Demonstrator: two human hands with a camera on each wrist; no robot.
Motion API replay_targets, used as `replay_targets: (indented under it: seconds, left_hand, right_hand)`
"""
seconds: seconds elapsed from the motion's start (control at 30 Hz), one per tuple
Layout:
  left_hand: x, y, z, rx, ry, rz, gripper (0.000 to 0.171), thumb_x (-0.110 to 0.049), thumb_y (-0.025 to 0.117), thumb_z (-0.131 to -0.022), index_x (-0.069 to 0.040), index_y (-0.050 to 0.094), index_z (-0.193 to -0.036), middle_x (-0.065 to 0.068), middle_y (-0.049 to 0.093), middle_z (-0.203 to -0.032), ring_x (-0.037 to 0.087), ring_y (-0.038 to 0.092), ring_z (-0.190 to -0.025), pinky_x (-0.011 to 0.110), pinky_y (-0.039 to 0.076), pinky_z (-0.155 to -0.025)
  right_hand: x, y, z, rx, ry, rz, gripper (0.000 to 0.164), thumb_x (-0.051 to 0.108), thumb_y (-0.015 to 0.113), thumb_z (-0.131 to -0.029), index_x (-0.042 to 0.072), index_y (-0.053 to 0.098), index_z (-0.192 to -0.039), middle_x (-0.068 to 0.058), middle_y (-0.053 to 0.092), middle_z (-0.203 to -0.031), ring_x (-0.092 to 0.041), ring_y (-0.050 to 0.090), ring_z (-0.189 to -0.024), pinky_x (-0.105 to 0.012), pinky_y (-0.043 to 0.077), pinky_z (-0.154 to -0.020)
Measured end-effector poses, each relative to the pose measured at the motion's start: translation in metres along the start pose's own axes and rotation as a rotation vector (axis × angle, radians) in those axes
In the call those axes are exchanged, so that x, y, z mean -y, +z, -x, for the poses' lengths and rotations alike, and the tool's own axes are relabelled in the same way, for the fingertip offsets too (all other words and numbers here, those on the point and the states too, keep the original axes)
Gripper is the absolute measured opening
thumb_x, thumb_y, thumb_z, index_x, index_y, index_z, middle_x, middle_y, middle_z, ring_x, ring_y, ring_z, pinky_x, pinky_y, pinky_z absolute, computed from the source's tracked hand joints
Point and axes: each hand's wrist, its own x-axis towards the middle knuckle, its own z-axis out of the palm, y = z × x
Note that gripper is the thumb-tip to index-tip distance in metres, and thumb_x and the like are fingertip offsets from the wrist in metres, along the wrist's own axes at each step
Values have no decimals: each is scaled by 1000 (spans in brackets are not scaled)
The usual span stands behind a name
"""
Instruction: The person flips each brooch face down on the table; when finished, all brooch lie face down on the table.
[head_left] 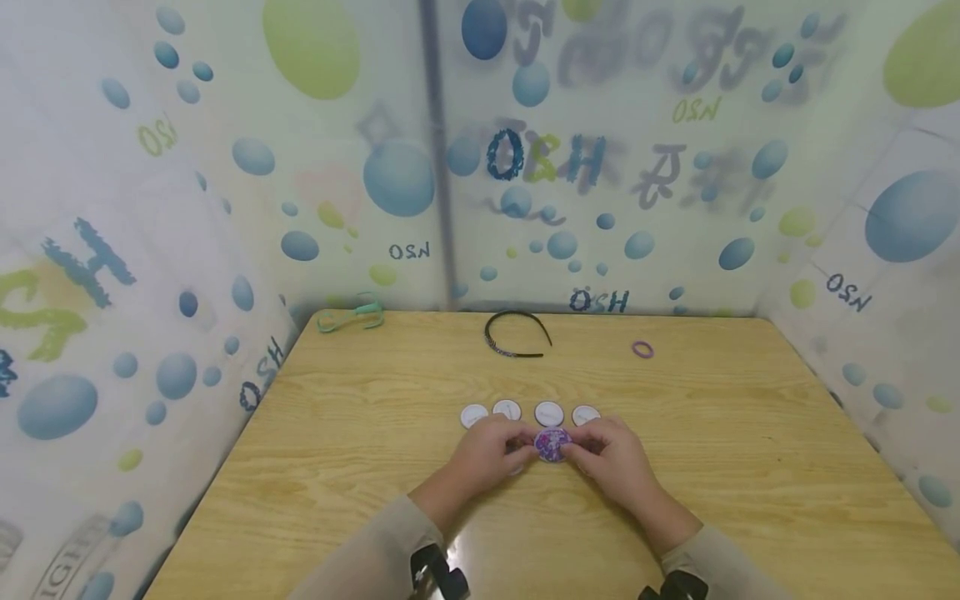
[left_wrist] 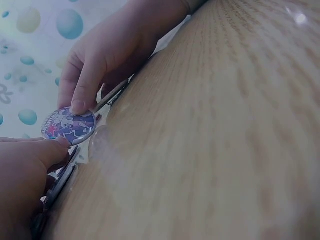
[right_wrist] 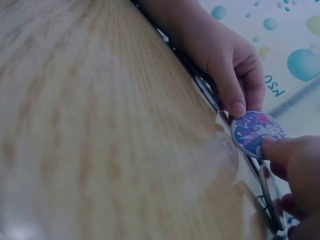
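Observation:
A round button badge (head_left: 552, 445) with a purple cartoon print is held between both hands just above the table, its printed face up. The left hand (head_left: 489, 454) pinches its left edge, thumb on the print. From the other side the right hand (head_left: 613, 463) pinches the right edge; its thumb also shows on the badge (left_wrist: 70, 126) in the left wrist view. Just beyond the hands lie several white round badges (head_left: 549, 414) in a row, some partly covered by the fingers. A pale, shiny, see-through piece (right_wrist: 226, 150) lies below the held badge, its kind unclear.
Along the table's far edge lie a green wire-like item (head_left: 352, 317), a black headband (head_left: 517, 356) and a small purple ring-shaped band (head_left: 642, 349). Patterned curtain walls (head_left: 525, 208) stand behind and on both sides of the wooden table (head_left: 337, 500).

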Motion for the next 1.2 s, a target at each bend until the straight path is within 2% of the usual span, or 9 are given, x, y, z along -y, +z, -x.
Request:
replay_targets:
  seconds: [0.37,0.87,1.2]
  left_hand:
    - [-1,-1,-1,9,-21,14,16,-23,84,-94,-21,83,-109,-14,69,-86,0,54,-76,21,48,-71]
    - [0,0,0,-15,-12,-1,13,-23,83,-94,-20,83,-107,-13,68,-84,1,53,-74,21,47,-70]
    - [2,1,0,-43,26,-14,11,-22,84,-93,-18,83,-104,-11,68,-84,2,52,-73,21,45,-67]
  right_hand:
    - [-2,2,0,-6,31,-29,17,8,93,-82,18,84,-92,14,70,-88,-15,56,-86,-25,52,-75]
    - [2,1,2,-38,-6,-15,17,7,93,-81,18,84,-90,14,67,-86,-14,56,-82,-25,52,-72]
    - [2,2,2,-33,21,-44,15,8,92,-83,17,84,-91,10,66,-88,-16,58,-85,-24,54,-73]
